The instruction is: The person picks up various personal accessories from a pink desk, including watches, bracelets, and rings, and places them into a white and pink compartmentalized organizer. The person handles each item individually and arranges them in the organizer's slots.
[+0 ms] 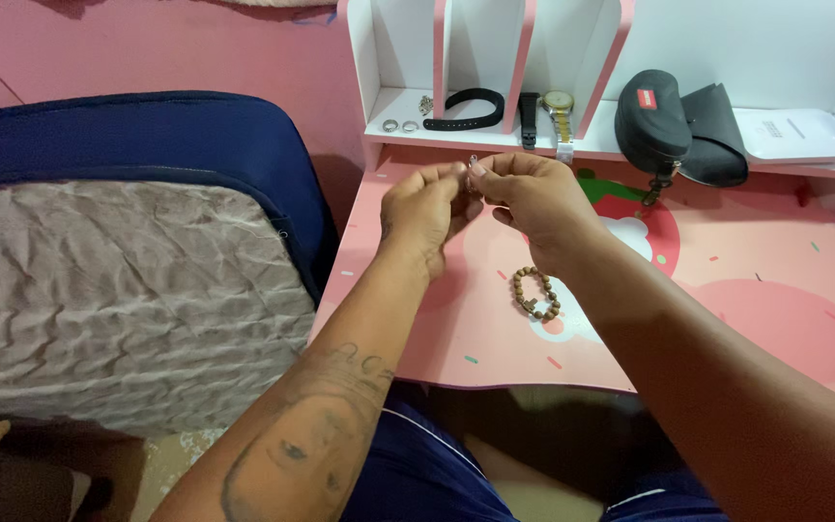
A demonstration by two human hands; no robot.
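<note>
Both hands pinch a tiny silvery piece point(474, 164) between them - left hand point(424, 208), right hand point(533, 198) - wooden bead bracelet point(535, 293) lies just below on the worktop point(756, 290).

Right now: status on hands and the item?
Left hand and right hand raised together, pinching a small silvery item between fingertips. Beaded bracelet lies on the pink desk below. Nothing in the way.

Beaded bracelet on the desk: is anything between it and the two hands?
Nothing visible. The bracelet lies alone on the desk, just below the right hand; both hands, left hand too, pinch a small silvery item.
</note>
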